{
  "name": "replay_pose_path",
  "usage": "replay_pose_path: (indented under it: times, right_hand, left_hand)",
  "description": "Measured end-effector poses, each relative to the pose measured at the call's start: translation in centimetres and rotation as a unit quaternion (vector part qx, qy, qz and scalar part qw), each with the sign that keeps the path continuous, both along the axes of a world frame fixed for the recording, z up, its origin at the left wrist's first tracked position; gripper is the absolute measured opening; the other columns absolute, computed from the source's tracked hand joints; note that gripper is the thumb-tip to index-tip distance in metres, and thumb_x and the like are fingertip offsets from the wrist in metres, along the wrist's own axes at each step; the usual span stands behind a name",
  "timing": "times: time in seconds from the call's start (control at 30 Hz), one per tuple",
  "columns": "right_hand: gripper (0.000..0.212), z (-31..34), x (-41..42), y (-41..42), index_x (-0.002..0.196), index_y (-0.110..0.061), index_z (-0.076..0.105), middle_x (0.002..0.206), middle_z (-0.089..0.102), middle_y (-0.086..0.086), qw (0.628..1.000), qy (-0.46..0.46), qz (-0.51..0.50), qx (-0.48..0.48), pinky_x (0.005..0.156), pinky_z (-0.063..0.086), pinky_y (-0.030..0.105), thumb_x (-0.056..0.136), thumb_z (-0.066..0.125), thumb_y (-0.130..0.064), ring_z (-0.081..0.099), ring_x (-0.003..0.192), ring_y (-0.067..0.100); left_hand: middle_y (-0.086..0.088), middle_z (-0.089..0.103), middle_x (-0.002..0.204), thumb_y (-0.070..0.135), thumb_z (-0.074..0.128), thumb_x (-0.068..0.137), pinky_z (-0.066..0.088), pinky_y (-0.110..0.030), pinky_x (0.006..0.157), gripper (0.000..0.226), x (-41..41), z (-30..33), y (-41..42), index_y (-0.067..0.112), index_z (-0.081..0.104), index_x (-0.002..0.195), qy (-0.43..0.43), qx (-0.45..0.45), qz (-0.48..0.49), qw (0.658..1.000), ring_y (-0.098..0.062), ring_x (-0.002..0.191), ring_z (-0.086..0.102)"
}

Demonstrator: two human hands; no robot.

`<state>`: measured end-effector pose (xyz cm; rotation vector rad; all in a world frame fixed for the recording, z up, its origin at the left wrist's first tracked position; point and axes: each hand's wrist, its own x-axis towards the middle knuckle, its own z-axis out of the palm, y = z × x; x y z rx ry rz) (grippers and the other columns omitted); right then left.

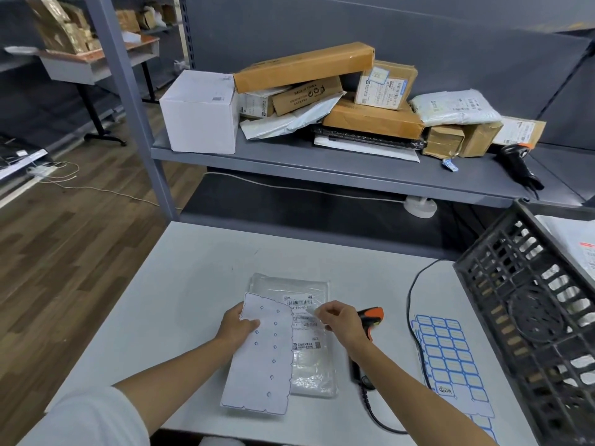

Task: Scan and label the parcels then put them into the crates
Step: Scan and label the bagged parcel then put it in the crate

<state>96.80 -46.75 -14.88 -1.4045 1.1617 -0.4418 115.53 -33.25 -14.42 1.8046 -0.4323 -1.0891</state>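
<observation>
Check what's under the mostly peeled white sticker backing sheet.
The white sticker backing sheet overlaps the left part of a clear plastic mailer bag with a printed shipping label; the bag's left edge is hidden.

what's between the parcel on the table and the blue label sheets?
The orange-and-black scanner with its cable, partly behind the right hand; head view.

Clear-bagged parcel flat on table (labelled).

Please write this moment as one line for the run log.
stage: labelling | left hand: holds label sheet | right hand: pinches sticker over plastic parcel | scanner: on table | crate: right
</observation>
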Motion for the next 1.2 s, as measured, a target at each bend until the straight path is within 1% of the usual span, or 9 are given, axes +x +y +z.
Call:
replay_pose_path:
  times: [0.1,0.17,0.33,0.47,0.73,1.0,1.03,1.1,1.2]
  right_hand:
    - [0.014,-0.7,-0.4,0.4,0.073,-0.014,0.065,0.065,0.061,-0.007,0.995,0.053,0.039,-0.074,0.057,0.039,0.009,0.084,0.072,-0.017,0.051,0.06,0.002]
    - [0.016,-1.0,-0.7,1.0,0.071,-0.018,0.062,0.064,0.059,-0.011,0.986,0.088,0.076,-0.12,0.055,0.038,0.009,0.086,0.07,-0.017,0.05,0.056,-0.001]
    - [0.007,-2.3,-1.7,2.2,0.083,-0.016,0.067,0.088,0.063,-0.001,0.944,0.158,0.185,-0.224,0.079,0.048,0.025,0.089,0.063,-0.017,0.059,0.084,0.012]
    - [0.011,-3.4,-2.4,2.9,0.094,-0.016,0.07,0.091,0.06,-0.01,0.913,0.173,0.232,-0.287,0.084,0.04,0.015,0.092,0.061,-0.021,0.052,0.089,0.005]
    - [0.018,-4.3,-3.1,3.5,0.108,-0.016,0.066,0.105,0.052,-0.01,0.893,0.206,0.272,-0.294,0.09,0.034,0.012,0.093,0.057,-0.021,0.049,0.109,0.01]
    - [0.038,-4.3,-4.8,3.2,0.12,-0.039,0.063,0.125,0.053,-0.005,0.856,0.231,0.37,-0.279,0.1,0.033,0.022,0.087,0.045,-0.04,0.047,0.113,0.013]
    - [0.042,-4.1,-4.8,3.0,0.117,-0.039,0.066,0.126,0.054,-0.005,0.86,0.233,0.375,-0.258,0.102,0.032,0.022,0.082,0.042,-0.044,0.047,0.115,0.012]
    - [0.041,-3.3,-4.7,2.6,0.1,-0.035,0.073,0.12,0.061,-0.006,0.907,0.206,0.326,-0.17,0.104,0.036,0.025,0.074,0.043,-0.046,0.053,0.113,0.009]
    - [0.016,-1.7,-4.3,2.0,0.094,-0.026,0.072,0.106,0.067,-0.006,0.976,0.094,0.184,-0.064,0.093,0.044,0.023,0.089,0.057,-0.022,0.059,0.102,0.006]
  left_hand:
    - [-0.014,0.067,0.097,-0.006,0.057,0.084,0.05,-0.033,0.078,0.023,0.7,0.0,0.2,0.008,0.063,0.102,-0.005,0.008,0.02,1.0,-0.028,0.085,0.063]
    - [-0.013,0.067,0.095,-0.006,0.057,0.084,0.05,-0.034,0.079,0.023,1.2,0.1,0.4,0.008,0.063,0.1,-0.009,0.013,0.03,0.999,-0.028,0.084,0.062]
    - [-0.01,0.066,0.091,-0.008,0.056,0.084,0.049,-0.031,0.076,0.022,1.8,0.3,0.6,0.01,0.062,0.095,-0.003,0.017,0.057,0.998,-0.027,0.084,0.062]
    - [-0.01,0.066,0.091,-0.007,0.056,0.084,0.048,-0.03,0.073,0.021,1.5,0.3,0.8,0.011,0.062,0.094,0.0,0.02,0.057,0.998,-0.028,0.084,0.061]
    - [-0.011,0.066,0.09,-0.007,0.056,0.084,0.049,-0.035,0.079,0.021,1.2,0.4,0.5,0.011,0.063,0.093,0.003,0.025,0.058,0.998,-0.029,0.084,0.062]
    - [-0.013,0.066,0.094,-0.005,0.057,0.084,0.05,-0.036,0.079,0.02,1.3,0.4,0.2,0.009,0.064,0.096,0.018,0.017,0.073,0.997,-0.029,0.083,0.062]
    - [-0.014,0.067,0.094,-0.005,0.058,0.084,0.051,-0.036,0.078,0.019,1.4,0.5,0.1,0.009,0.064,0.096,0.021,0.015,0.076,0.997,-0.03,0.082,0.063]
    - [-0.015,0.067,0.097,-0.004,0.059,0.084,0.052,-0.038,0.08,0.018,1.5,0.6,-0.1,0.009,0.064,0.096,0.033,0.013,0.081,0.996,-0.03,0.083,0.063]
    - [-0.015,0.067,0.101,-0.003,0.061,0.084,0.053,-0.039,0.081,0.022,1.3,1.2,-0.9,0.008,0.064,0.103,0.056,0.003,0.08,0.995,-0.032,0.087,0.064]
